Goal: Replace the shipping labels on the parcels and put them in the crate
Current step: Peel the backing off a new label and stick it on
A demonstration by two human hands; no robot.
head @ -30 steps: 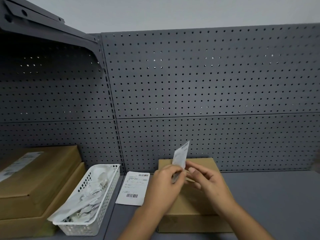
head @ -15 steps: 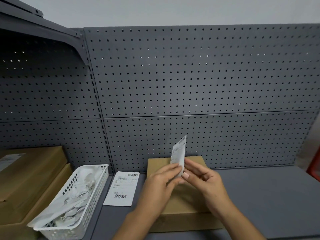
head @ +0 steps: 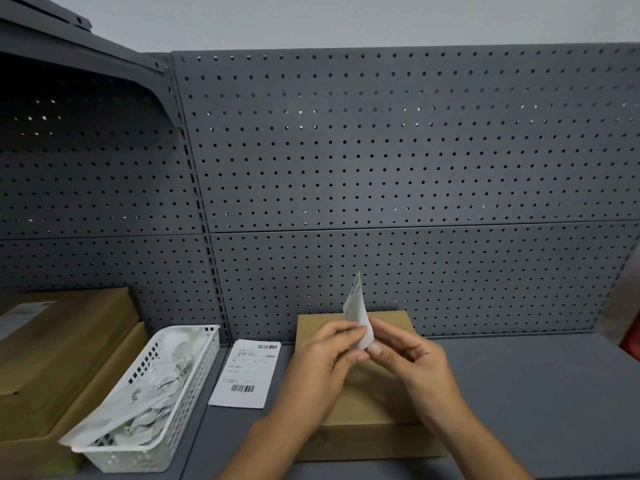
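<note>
A flat brown cardboard parcel [head: 381, 407] lies on the grey shelf in front of me. Above it, my left hand [head: 322, 368] and my right hand [head: 412, 368] both pinch a small white shipping label [head: 356, 310] at its lower end, and the label stands upright and slightly curled. A second white label [head: 247, 372] with barcodes lies flat on the shelf, just left of the parcel. The parcel's top under my hands is partly hidden.
A white plastic basket [head: 194, 386] holding crumpled white paper sits left of the flat label. Stacked brown boxes [head: 65, 358], one with a label on top, fill the far left. A grey pegboard [head: 381, 174] backs the shelf. Something red [head: 632, 344] shows at the right edge.
The view has swung slightly, shifting everything in the frame. The label between my fingers has curled and turned more edge-on; both hands stay over the parcel.
</note>
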